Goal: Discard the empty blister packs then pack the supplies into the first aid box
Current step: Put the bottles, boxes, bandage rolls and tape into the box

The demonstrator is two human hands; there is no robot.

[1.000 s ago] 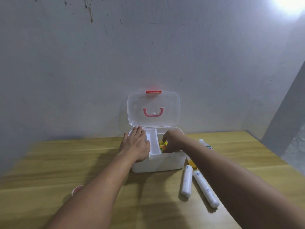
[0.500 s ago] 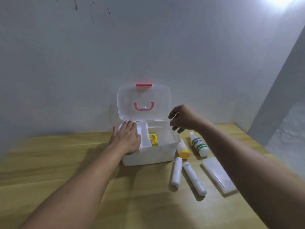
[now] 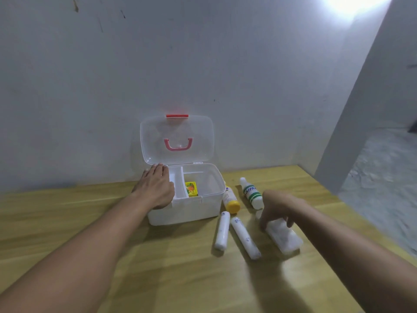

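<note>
The white first aid box (image 3: pixel 209 206) stands open against the wall, its clear lid (image 3: pixel 177 138) upright with a pink handle. A small yellow packet (image 3: pixel 191 189) lies inside it. My left hand (image 3: pixel 155 189) rests flat on the box's left rim. My right hand (image 3: pixel 278 207) hovers over a flat white pack (image 3: pixel 284 237) on the table, fingers spread and touching its near end, not closed around it. Two white rolls (image 3: pixel 222 232) (image 3: pixel 244 238) lie in front of the box. A yellow-capped bottle (image 3: pixel 230 198) and a green-labelled bottle (image 3: pixel 251 193) lie to its right.
The wooden table (image 3: pixel 158 267) ends at its right edge near a grey pillar (image 3: pixel 365 109). A plain wall stands directly behind the box. Rough grey floor shows at the far right.
My right hand came out of the box, leaving the yellow packet inside, and dropped right and down onto the flat white pack. My left hand stayed on the box rim.
</note>
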